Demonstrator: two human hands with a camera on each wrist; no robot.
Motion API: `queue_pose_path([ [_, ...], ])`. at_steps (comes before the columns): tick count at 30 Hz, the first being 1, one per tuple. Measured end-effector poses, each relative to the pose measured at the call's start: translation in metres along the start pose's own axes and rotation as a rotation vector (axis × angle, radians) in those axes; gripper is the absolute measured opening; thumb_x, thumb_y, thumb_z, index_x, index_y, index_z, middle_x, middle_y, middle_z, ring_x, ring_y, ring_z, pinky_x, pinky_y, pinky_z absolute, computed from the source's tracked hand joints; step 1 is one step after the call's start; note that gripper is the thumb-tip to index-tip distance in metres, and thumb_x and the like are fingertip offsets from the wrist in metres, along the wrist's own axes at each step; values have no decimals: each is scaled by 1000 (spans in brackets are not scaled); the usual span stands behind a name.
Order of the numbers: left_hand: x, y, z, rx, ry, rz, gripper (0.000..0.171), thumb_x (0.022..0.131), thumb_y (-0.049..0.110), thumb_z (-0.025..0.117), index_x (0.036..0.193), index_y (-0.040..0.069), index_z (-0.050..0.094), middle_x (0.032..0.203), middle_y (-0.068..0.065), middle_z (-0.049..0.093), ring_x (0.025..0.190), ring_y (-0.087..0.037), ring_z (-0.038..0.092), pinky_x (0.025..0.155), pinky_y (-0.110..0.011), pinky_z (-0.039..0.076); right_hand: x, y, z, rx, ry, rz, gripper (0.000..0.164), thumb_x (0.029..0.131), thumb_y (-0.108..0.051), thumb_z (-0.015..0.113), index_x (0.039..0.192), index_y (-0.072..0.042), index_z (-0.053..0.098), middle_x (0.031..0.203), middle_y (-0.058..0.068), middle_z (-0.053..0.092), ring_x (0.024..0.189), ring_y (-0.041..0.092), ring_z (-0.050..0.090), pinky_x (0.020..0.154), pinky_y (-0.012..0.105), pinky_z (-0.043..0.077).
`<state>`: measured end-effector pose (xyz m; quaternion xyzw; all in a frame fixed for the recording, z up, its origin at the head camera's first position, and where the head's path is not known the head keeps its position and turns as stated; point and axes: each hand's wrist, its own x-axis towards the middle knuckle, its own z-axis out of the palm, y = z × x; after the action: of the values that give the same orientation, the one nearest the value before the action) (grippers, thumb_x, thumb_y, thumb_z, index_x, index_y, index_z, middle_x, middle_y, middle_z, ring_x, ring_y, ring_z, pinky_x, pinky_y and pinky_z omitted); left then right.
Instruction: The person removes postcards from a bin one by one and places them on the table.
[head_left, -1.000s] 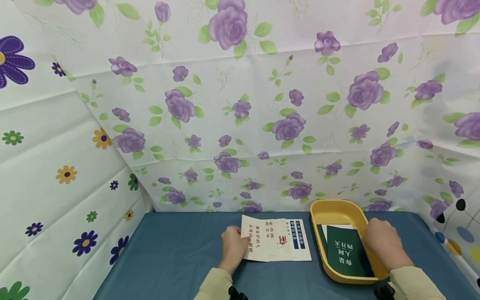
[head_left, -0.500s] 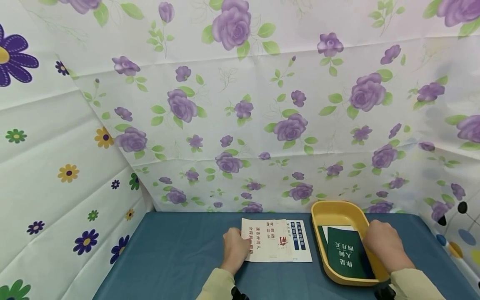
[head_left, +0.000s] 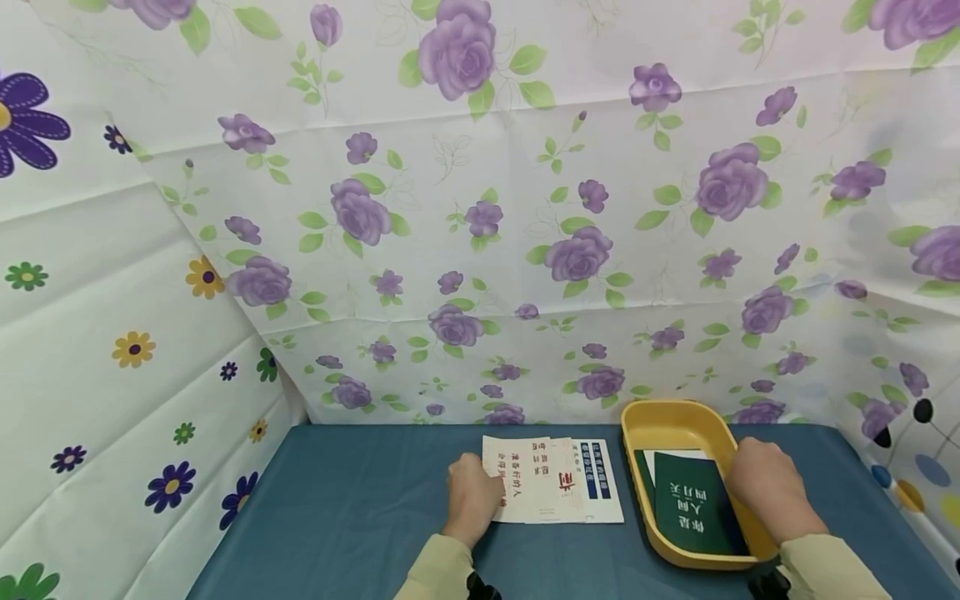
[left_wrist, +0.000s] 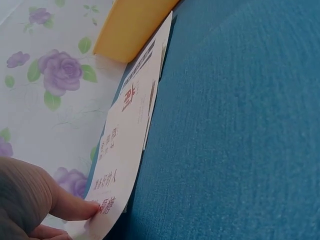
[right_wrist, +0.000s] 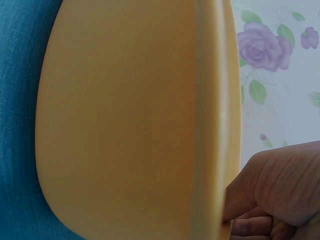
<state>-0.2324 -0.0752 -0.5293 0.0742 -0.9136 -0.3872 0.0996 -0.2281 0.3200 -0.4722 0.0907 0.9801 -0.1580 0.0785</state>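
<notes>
My left hand [head_left: 474, 498] pinches the left end of a few overlapping printed cards [head_left: 551, 483] on the table. In the left wrist view the thumb lies on top of the front card [left_wrist: 120, 145], and that end is raised off the cloth. My right hand [head_left: 768, 487] grips the right rim of a yellow plastic tray [head_left: 678, 410]. The right wrist view shows its thumb over the rim of the tray [right_wrist: 120, 120], with curled fingers on the outer side. Inside the tray lies a dark green card [head_left: 693, 492] with white characters, over a white one and another green one.
A blue cloth [head_left: 360, 500] covers the table. Behind it rises a white sheet [head_left: 510, 250] with purple roses, and another flowered sheet [head_left: 97, 417] stands on the left. The tray stands just right of the cards, with a narrow gap between.
My left hand has shifted slightly right, and the pinched end of the cards has come down a little, lying flatter. The right hand and the tray have stayed in place.
</notes>
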Motion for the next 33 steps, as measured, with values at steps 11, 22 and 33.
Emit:
queue_pose_path([
  [11, 0, 0, 0, 179, 68, 11, 23, 76, 9, 65, 58, 14, 52, 49, 1, 43, 39, -15, 41, 36, -30, 32, -1, -2, -3, 10, 28, -16, 13, 82, -5, 56, 82, 8, 53, 64, 9, 51, 55, 21, 52, 49, 36, 46],
  [22, 1, -1, 2, 214, 87, 47, 23, 76, 14, 70, 60, 12, 54, 56, -2, 43, 45, -16, 42, 41, -32, 34, 0, -1, -2, 0, 6, -10, 12, 83, -5, 56, 80, 7, 54, 64, 8, 51, 55, 20, 52, 50, 36, 46],
  [33, -1, 28, -8, 225, 246, 217, 36, 81, 31, 71, 102, 2, 65, 89, -10, 57, 81, -24, 57, 63, -39, 49, -1, -2, -2, -1, -17, 4, 12, 82, -5, 56, 81, 7, 55, 65, 8, 52, 56, 21, 53, 51, 36, 46],
])
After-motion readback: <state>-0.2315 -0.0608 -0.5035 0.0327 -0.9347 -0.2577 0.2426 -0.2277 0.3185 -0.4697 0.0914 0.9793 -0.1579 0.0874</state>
